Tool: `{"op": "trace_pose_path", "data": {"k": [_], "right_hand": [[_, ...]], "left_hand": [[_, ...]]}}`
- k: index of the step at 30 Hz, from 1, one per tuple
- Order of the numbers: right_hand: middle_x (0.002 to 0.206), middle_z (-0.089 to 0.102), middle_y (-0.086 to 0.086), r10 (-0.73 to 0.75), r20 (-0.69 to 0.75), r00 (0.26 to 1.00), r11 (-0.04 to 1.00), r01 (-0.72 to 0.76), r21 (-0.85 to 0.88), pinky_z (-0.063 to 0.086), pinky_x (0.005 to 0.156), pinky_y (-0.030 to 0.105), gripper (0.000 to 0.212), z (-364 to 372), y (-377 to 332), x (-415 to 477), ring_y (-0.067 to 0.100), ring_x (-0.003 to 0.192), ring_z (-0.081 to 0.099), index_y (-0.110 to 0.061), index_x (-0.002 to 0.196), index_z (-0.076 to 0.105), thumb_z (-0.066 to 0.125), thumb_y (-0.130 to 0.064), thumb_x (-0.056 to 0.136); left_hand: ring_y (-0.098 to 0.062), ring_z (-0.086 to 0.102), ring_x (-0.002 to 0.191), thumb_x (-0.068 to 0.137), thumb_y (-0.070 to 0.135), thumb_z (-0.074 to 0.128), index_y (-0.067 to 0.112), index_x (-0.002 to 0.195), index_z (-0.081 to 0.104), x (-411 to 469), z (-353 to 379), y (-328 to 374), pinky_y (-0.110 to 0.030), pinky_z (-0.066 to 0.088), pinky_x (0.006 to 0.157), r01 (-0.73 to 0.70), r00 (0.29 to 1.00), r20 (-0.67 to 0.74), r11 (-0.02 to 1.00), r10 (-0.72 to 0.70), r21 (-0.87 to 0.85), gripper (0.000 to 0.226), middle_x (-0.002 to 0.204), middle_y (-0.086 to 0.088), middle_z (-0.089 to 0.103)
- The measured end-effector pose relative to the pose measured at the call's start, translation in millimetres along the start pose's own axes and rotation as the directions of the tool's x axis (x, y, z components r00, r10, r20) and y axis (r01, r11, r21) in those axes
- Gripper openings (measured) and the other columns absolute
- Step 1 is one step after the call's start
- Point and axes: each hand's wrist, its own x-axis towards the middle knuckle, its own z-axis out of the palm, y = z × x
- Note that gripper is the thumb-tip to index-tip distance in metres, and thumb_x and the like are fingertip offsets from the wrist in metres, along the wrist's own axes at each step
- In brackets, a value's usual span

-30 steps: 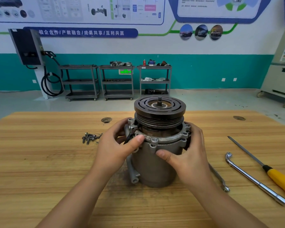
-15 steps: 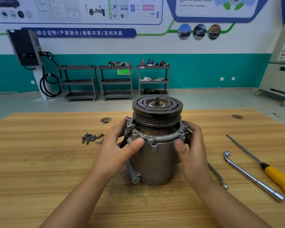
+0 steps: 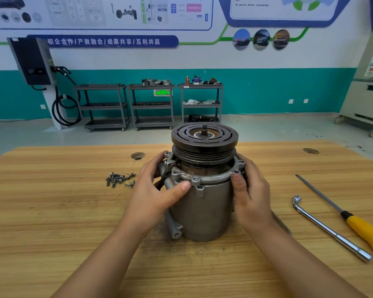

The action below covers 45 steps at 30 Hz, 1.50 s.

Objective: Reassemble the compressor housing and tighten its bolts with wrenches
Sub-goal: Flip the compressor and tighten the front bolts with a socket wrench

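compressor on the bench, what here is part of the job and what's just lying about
For the job: compressor, held by left hand and right hand; loose bolts; L-wrench; flat wrench.

Lying about: yellow-handled file, carts, wall charger.

Wooden surface [image 3: 52,211] shows two round plugged holes at its far edge. A yellow-handled screwdriver [image 3: 362,230] lies at near right. Three grey shelf carts [image 3: 152,106] stand against the far teal wall; the middle and right ones carry parts. A dark wall charger [image 3: 31,61] with coiled cable hangs at far left
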Motion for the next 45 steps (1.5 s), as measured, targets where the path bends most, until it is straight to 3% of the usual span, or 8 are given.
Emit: {"op": "trace_pose_path", "data": {"k": [7, 16, 26, 30, 35, 39, 43, 45], "right_hand": [[0.111, 0.059, -0.001, -0.061, -0.034, 0.998, 0.997, 0.059, -0.045, 0.040, 0.088, 0.010, 0.073, 3.1, 4.6, 0.8, 0.003, 0.105, 0.053, -0.005, 0.122, 0.053, 0.027, -0.065, 0.090], [0.110, 0.055, -0.017, -0.065, -0.078, 0.995, 0.998, 0.065, -0.006, 0.038, 0.086, 0.007, 0.055, 4.4, 3.8, 2.8, -0.013, 0.104, 0.049, -0.017, 0.117, 0.050, 0.025, -0.059, 0.093], [0.111, 0.059, -0.014, 0.035, -0.071, 0.997, 0.999, -0.034, 0.016, 0.041, 0.085, 0.012, 0.041, 5.3, -0.5, -1.0, 0.002, 0.105, 0.056, -0.020, 0.118, 0.049, 0.034, -0.047, 0.091], [0.122, 0.056, -0.005, 0.091, -0.001, 0.996, 0.993, -0.091, 0.074, 0.042, 0.093, 0.022, 0.065, 3.1, -5.1, -6.5, 0.008, 0.115, 0.052, -0.022, 0.127, 0.041, 0.039, -0.070, 0.083], [0.132, 0.043, -0.005, 0.130, 0.060, 0.990, 0.987, -0.135, 0.088, 0.038, 0.095, 0.011, 0.094, 4.2, -14.2, -7.9, 0.000, 0.122, 0.044, -0.027, 0.132, 0.033, 0.055, -0.083, 0.060], [0.129, 0.037, -0.012, 0.147, 0.082, 0.986, 0.986, -0.153, 0.065, 0.038, 0.094, 0.008, 0.095, 3.4, -18.2, -6.7, -0.009, 0.118, 0.041, -0.040, 0.125, 0.031, 0.060, -0.085, 0.047], [0.127, 0.042, -0.008, 0.154, 0.071, 0.985, 0.987, -0.157, 0.045, 0.043, 0.095, 0.018, 0.091, 2.5, -17.2, -6.9, -0.003, 0.118, 0.045, -0.043, 0.121, 0.032, 0.063, -0.083, 0.045], [0.127, 0.047, -0.005, 0.162, 0.063, 0.985, 0.985, -0.166, 0.051, 0.045, 0.095, 0.026, 0.091, 3.0, -15.9, -6.5, 0.004, 0.118, 0.048, -0.040, 0.120, 0.034, 0.066, -0.081, 0.045]], "left_hand": [[0.008, 0.044, 0.117, 0.046, 0.064, 0.066, 0.042, 0.125, 0.038, -1.5, 1.3, 5.0, -0.013, 0.040, 0.091, -0.008, 1.000, -0.010, 1.000, 0.007, -0.029, 0.087, 0.131, 0.015, 0.048], [0.010, 0.050, 0.107, 0.057, 0.038, 0.074, 0.043, 0.111, 0.044, -6.1, 4.2, 8.0, 0.000, 0.042, 0.076, -0.050, 0.998, -0.050, 0.996, 0.047, -0.073, 0.062, 0.124, 0.008, 0.052], [-0.001, 0.050, 0.117, 0.050, 0.056, 0.071, 0.040, 0.118, 0.045, -5.3, 4.6, 3.7, -0.018, 0.047, 0.095, -0.070, 0.996, -0.051, 0.996, 0.067, -0.060, 0.075, 0.129, 0.009, 0.051], [0.000, 0.045, 0.124, 0.052, 0.064, 0.062, 0.029, 0.137, 0.039, -5.1, 4.4, 0.7, -0.015, 0.043, 0.096, -0.086, 0.996, -0.030, 0.996, 0.085, -0.036, 0.095, 0.136, 0.009, 0.046], [0.009, 0.044, 0.119, 0.056, 0.068, 0.056, 0.032, 0.136, 0.039, -5.1, 6.3, 3.5, 0.002, 0.036, 0.082, -0.108, 0.993, -0.047, 0.994, 0.107, -0.023, 0.089, 0.128, 0.018, 0.045], [0.010, 0.044, 0.114, 0.054, 0.070, 0.056, 0.036, 0.130, 0.041, -2.8, 6.5, 6.0, 0.002, 0.036, 0.080, -0.107, 0.993, -0.052, 0.994, 0.108, 0.026, 0.084, 0.122, 0.021, 0.046], [-0.005, 0.050, 0.113, 0.059, 0.072, 0.050, 0.022, 0.129, 0.051, 0.1, 1.5, 6.5, -0.018, 0.041, 0.092, -0.143, 0.985, -0.064, 0.969, 0.159, 0.203, 0.086, 0.120, 0.008, 0.054], [-0.003, 0.052, 0.107, 0.064, 0.070, 0.047, 0.019, 0.125, 0.055, 1.5, -0.2, 8.1, -0.010, 0.038, 0.087, -0.191, 0.976, -0.052, 0.945, 0.212, 0.265, 0.081, 0.114, 0.007, 0.057]]}}
